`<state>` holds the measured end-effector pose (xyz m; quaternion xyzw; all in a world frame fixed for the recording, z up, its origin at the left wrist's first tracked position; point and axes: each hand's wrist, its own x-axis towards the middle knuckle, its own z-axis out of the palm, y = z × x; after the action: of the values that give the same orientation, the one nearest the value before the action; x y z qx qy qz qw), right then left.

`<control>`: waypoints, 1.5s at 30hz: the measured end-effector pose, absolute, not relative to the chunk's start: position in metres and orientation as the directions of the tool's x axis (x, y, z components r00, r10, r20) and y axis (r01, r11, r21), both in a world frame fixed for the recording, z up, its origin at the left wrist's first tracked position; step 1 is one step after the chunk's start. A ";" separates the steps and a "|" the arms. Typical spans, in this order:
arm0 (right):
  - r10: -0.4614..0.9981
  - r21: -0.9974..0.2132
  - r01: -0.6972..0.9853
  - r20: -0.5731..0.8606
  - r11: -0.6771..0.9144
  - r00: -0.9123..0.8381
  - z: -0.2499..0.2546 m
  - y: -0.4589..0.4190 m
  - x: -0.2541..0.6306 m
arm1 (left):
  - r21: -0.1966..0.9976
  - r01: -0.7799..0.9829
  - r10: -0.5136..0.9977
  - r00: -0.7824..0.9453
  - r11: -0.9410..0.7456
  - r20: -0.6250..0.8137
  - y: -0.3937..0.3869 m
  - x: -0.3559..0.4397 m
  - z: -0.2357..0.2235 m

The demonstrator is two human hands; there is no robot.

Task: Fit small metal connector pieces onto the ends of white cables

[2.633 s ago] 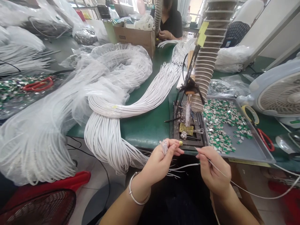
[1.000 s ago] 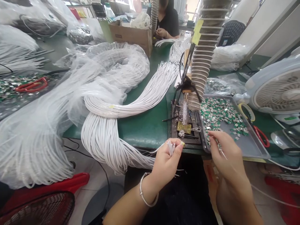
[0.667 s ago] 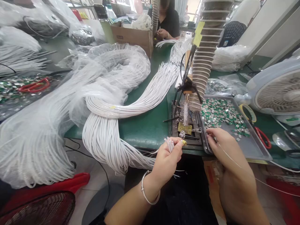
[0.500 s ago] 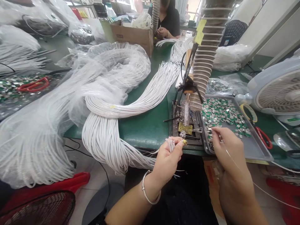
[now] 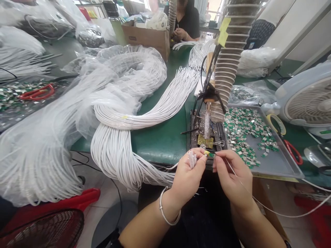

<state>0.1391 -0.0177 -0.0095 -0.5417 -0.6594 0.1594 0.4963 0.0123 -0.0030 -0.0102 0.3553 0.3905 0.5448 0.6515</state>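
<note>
My left hand [image 5: 190, 172] is closed around several white cables, whose stripped ends [image 5: 192, 158] poke up between the fingers. A yellow wrap or piece [image 5: 207, 153] shows at its fingertips. My right hand [image 5: 234, 175] is pinched at the fingertips on a small green circuit board [image 5: 211, 155], which sits right at the left fingertips. Whether the board touches a cable end I cannot tell. A thin pale wire [image 5: 261, 201] runs through my right hand and trails off to the right. Just beyond both hands is a soldering iron [image 5: 207, 120] in its stand, above a yellow sponge [image 5: 205, 141].
Right of the hands lies a grey tray [image 5: 286, 156] of small green-and-silver boards. A ribbed duct [image 5: 226, 72] rises behind the iron. White cable bundles [image 5: 152, 115] cover the left bench. A fan [image 5: 307, 100] stands right; a co-worker [image 5: 187, 24] sits opposite.
My right hand has moved left from the tray's near edge to my left fingertips, bringing a small green board. My left hand has shifted only slightly right.
</note>
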 end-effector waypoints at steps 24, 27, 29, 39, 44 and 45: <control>0.814 -0.632 0.611 0.580 0.477 -0.035 -0.015 -0.012 0.137 | 0.901 -0.372 0.975 0.098 0.223 -0.201 -0.005 0.011 -0.005; 0.736 -0.558 0.629 0.676 0.541 -0.035 -0.019 -0.014 0.137 | 0.897 -0.365 0.968 0.089 0.249 -0.233 -0.005 0.011 -0.004; 0.696 -0.553 0.609 0.718 0.568 0.004 -0.022 -0.015 0.137 | 0.891 -0.369 0.964 0.088 0.265 -0.251 -0.004 0.011 -0.003; 0.642 -0.506 0.601 0.766 0.618 -0.015 -0.025 -0.015 0.136 | 0.851 -0.423 0.949 0.096 0.312 -0.300 -0.001 0.010 0.001; 0.612 -0.423 0.654 0.787 0.627 -0.078 -0.022 -0.010 0.136 | 0.824 -0.451 0.939 0.131 0.343 -0.319 0.001 0.011 0.004; 0.603 -0.407 0.666 0.794 0.625 -0.081 -0.021 -0.009 0.136 | 0.819 -0.456 0.936 0.137 0.349 -0.323 0.002 0.012 0.005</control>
<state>0.1355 -0.0089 -0.0212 -0.4317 -0.7346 -0.0303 0.5225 0.0116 0.0020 0.0052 0.2797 0.4293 0.4973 0.7001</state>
